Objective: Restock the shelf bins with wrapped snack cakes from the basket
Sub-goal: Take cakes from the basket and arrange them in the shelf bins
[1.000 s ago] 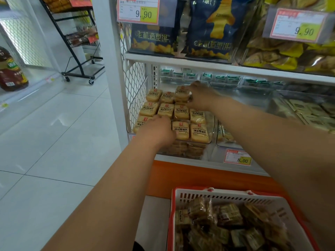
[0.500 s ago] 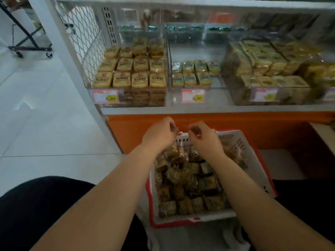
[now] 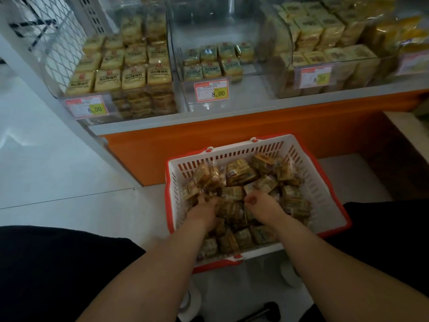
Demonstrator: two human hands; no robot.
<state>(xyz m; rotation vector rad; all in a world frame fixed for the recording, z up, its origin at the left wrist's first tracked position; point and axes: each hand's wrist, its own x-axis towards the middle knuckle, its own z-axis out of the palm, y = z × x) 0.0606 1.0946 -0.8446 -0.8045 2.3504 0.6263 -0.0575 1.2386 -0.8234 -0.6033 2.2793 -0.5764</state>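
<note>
landmark: basket [image 3: 308, 163], white slotted walls, red rim, on the floor in front of the orange shelf base [image 3: 232, 135].

wrapped snack cakes [image 3: 241, 173] heaped loose inside the basket, well over a dozen showing on top; exact count not possible, they overlap and lower layers are hidden.

left hand [image 3: 204, 211] down in the near-left part of the basket, fingers curled into the heap and seemingly bunched round a cake or two; what exactly it grips is hidden among the wrappers. right hand [image 3: 263, 205] near the basket's middle, fingers curled toward the palm on top of the heap; cannot tell whether they hold a cake.

above and beyond the basket, three clear shelf bins in plain view, a fourth cut off at the far right. left bin [image 3: 120, 66] packed, top layer about four rows of four. middle bin [image 3: 232, 26] low: seven cakes, four behind, three in front. right bin [image 3: 329, 52] nearly full. three price tags readable as tags, one partial.

handling judgement: each cake light, soft, crushable; film wrapper slick and crinkly. take by the flat sides with a loose pinch, or several cupped together; avoid squeezing, avoid pulling by the sealed ends, which may tear. middle bin looks the likely target.
</note>
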